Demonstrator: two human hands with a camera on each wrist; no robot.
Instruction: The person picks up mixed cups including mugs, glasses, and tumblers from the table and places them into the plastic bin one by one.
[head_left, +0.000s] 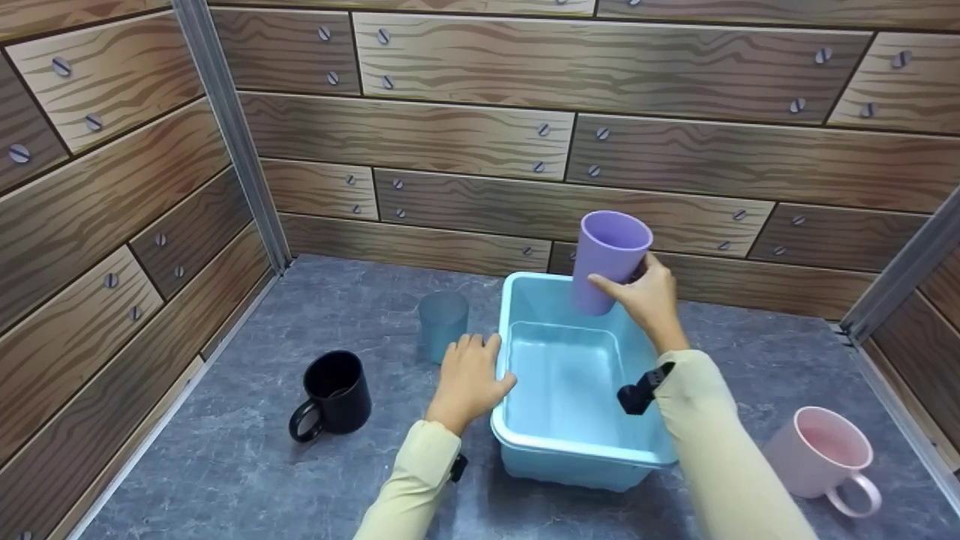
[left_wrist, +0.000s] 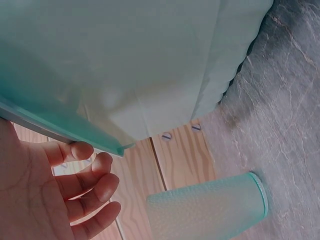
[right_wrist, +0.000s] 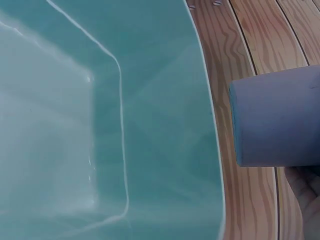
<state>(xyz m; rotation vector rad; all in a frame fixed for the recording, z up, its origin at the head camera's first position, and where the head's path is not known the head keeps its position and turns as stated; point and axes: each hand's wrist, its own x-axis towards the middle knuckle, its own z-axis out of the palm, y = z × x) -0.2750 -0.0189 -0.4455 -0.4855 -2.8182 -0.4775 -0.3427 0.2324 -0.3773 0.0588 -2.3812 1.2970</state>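
Note:
My right hand [head_left: 651,304] grips a purple cup [head_left: 609,251] by its side, thumb across the front. The cup is upright with a slight tilt, above the far right part of a light blue plastic basin [head_left: 562,375]. In the right wrist view the cup [right_wrist: 275,120] appears past the basin's rim [right_wrist: 215,130]. At the basin's left rim, my left hand [head_left: 469,379] holds on, its thumb over the edge and its fingers outside. In the left wrist view those fingers [left_wrist: 90,182] are loosely bent beside the rim. A translucent blue-green cup [head_left: 442,322] stands just beyond them.
A black mug [head_left: 337,394] stands on the grey marbled table [head_left: 225,450] to the left. At the right is a pink mug [head_left: 821,450], near my right sleeve. Wood-patterned walls [head_left: 465,135] with metal corner posts enclose the table.

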